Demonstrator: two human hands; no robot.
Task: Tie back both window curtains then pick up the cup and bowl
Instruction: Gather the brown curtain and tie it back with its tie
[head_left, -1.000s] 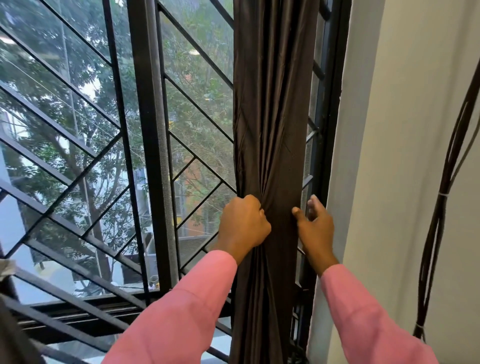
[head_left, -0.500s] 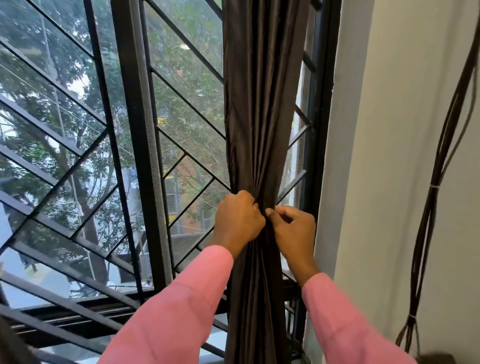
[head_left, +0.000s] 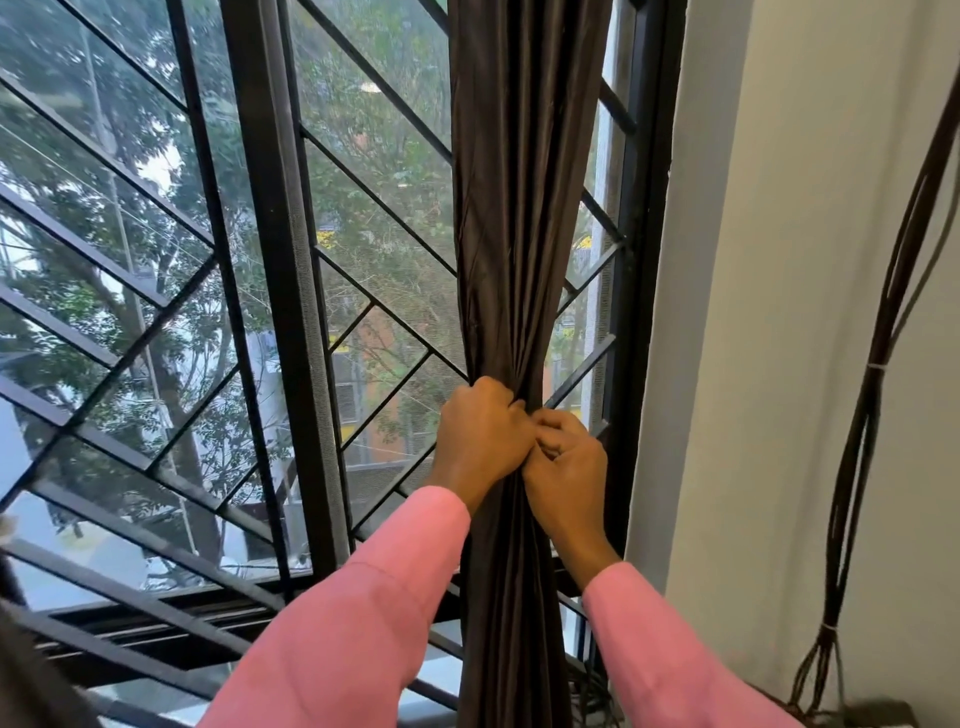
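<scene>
At centre-right of frame, my left hand (head_left: 483, 436) and right hand (head_left: 566, 467), knuckles touching, both clamp the gathered dark brown curtain (head_left: 519, 208) at its pinched waist, and I judge the cloth soft, light and slippery.

- One view only: a wide-angle camera worn on the person's head.
- It looks forward and slightly down, along both pink sleeves (head_left: 353, 613) toward the window grille (head_left: 156, 291).
- Range is close: the gathered curtain (head_left: 519, 234) runs top to bottom through centre frame, within arm's reach.
- The left hand (head_left: 480, 436) and right hand (head_left: 569, 467) sit just below centre, side by side.
- The wall (head_left: 805, 312) occupies the right third.
</scene>
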